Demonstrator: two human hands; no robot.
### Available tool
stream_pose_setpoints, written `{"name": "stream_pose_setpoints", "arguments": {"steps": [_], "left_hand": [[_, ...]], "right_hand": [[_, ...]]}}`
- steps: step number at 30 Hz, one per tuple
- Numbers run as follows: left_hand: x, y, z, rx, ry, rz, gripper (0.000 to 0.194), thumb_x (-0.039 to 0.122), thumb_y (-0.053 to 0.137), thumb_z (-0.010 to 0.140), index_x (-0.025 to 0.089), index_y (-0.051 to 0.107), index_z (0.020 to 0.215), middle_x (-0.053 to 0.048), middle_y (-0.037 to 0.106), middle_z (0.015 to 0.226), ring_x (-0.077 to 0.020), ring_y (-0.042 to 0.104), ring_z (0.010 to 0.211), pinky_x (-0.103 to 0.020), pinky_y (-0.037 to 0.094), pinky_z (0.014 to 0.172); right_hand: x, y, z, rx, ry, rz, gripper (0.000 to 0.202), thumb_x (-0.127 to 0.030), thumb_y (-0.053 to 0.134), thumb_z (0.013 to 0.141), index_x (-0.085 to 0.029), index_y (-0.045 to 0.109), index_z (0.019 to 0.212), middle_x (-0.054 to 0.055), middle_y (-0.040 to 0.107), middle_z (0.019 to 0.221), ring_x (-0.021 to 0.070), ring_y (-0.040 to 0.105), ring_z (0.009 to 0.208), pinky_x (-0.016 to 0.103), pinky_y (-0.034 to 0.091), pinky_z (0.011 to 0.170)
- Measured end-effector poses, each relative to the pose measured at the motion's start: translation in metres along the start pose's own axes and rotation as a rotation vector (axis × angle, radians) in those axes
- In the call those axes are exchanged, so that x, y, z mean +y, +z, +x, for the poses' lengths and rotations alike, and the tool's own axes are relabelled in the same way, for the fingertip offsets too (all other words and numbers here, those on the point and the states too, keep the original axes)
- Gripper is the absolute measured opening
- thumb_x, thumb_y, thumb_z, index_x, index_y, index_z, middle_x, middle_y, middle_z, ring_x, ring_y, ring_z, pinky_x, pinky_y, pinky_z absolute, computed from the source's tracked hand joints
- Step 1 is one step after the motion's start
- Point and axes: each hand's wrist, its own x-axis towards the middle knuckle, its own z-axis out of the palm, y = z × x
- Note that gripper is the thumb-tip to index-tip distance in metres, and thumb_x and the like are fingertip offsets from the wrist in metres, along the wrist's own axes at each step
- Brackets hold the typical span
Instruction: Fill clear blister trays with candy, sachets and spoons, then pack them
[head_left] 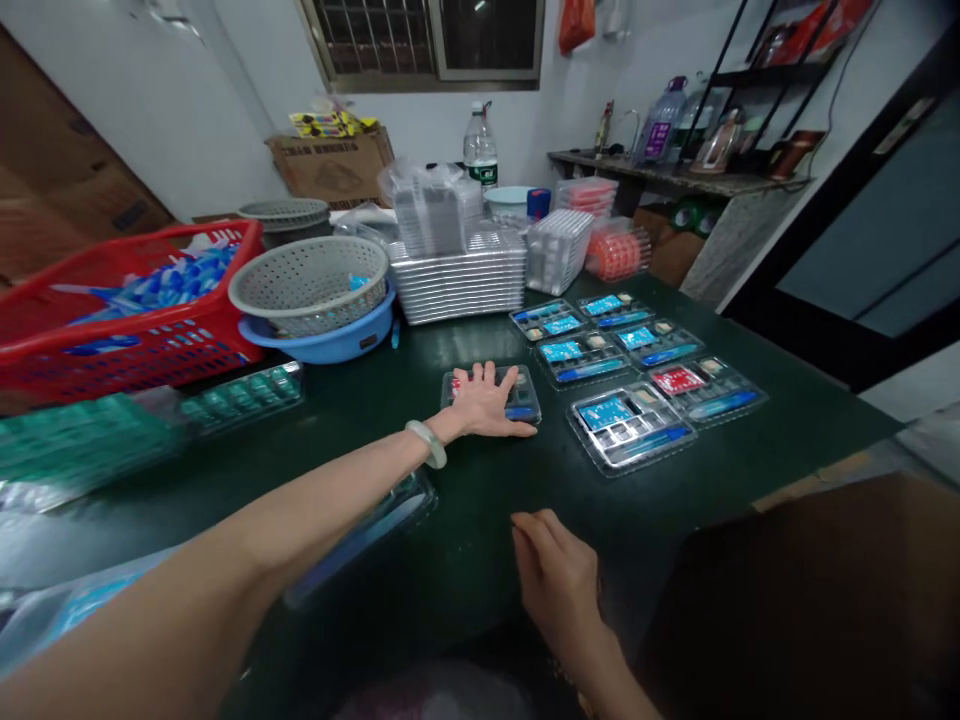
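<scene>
A clear plastic compartment tray (529,390) with a red card and a blue pen lies on the dark green desk (480,490) at the centre of the frame, under the left hand (482,402), whose fingers are spread apart across it. The right hand (556,565), lower centre, has its fingers curled together above the desk. Six similar filled trays (592,365) sit right of centre. A stack of clear plastic trays (459,275) stands upper centre, beside a round grey perforated basket (307,310) in a blue basin (322,345).
</scene>
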Motion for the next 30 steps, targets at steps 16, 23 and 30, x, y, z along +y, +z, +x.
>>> {"name": "stream_pose_setpoints", "arguments": {"steps": [16, 23, 30], "left_hand": [[-0.03, -0.057, -0.143, -0.091, -0.319, -0.042, 0.106, 0.07, 0.059, 0.05, 0.022, 0.025, 0.139, -0.017, 0.048, 0.109, -0.0385, 0.044, 0.097, -0.051, 0.032, 0.082], [-0.026, -0.02, -0.174, -0.26, -0.281, 0.004, 0.126, 0.066, 0.065, 0.041, 0.018, 0.008, 0.143, -0.024, 0.033, 0.126, -0.0428, 0.036, 0.107, -0.053, 0.031, 0.081], [-0.077, -0.029, -0.138, -0.214, 0.092, -0.048, 0.124, 0.052, 0.073, 0.038, 0.03, 0.009, 0.142, -0.012, 0.04, 0.116, -0.0341, 0.042, 0.098, -0.044, 0.033, 0.077]], "right_hand": [[0.011, -0.003, -0.009, 0.051, -0.075, -0.173, 0.014, -0.017, 0.051, 0.084, -0.016, 0.062, 0.093, 0.003, 0.062, 0.075, 0.0112, 0.058, 0.065, 0.022, 0.043, 0.062], [0.015, -0.003, -0.012, 0.025, -0.067, -0.311, 0.02, -0.028, 0.049, 0.086, -0.018, 0.065, 0.093, 0.004, 0.068, 0.081, 0.0146, 0.062, 0.066, 0.024, 0.044, 0.058], [0.047, 0.001, 0.005, -0.069, -0.238, -0.354, 0.032, -0.042, 0.045, 0.085, -0.02, 0.065, 0.096, 0.004, 0.07, 0.085, 0.0161, 0.066, 0.061, 0.022, 0.051, 0.045]]}}
